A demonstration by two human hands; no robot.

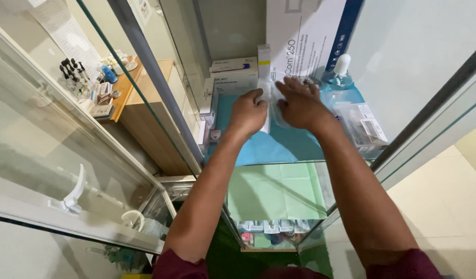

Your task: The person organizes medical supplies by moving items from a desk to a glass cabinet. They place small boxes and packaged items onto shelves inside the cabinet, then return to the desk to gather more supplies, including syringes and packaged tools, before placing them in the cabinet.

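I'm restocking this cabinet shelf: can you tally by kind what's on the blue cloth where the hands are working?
Clear flat packets under the left hand and right hand: 1
White boxes: 3
Clear pump bottles: 1
Clear labelled packs: 1
Total: 6

blue cloth (269, 147), green cloth (276, 191), white boxes (232, 72)

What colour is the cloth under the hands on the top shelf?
The cloth is blue, seen best in the head view, lying beneath both hands.
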